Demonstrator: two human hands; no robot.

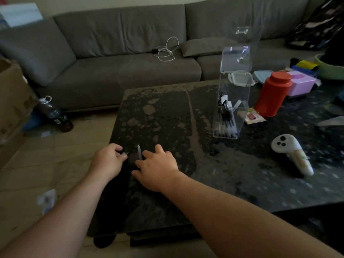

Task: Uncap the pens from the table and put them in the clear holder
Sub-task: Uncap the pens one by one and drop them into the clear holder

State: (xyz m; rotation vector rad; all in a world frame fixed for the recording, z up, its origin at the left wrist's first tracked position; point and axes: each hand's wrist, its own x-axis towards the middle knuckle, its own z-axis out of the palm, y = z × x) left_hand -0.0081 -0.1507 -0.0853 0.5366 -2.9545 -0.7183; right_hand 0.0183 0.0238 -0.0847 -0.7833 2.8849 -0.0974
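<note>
My left hand (108, 160) is curled at the table's near left edge, and a thin point like a pen tip (127, 153) sticks out of its fingers. Just to its right, my right hand (158, 165) lies low over the table, its fingers pinching a slim pale piece (139, 152) that looks like a pen cap and points away from me. The hands are a small gap apart. The clear holder (217, 108) stands upright at the middle right with its lid (235, 59) flipped up. Several dark pens (228, 123) stand inside it.
The dark stone table (167, 118) carries a red canister (271, 94) and a pink box (301, 84) behind the holder, and a white controller (292, 155) at the right. A grey sofa (121, 53) with a white cable (166, 50) stands behind. A bottle (54, 113) stands on the floor at the left.
</note>
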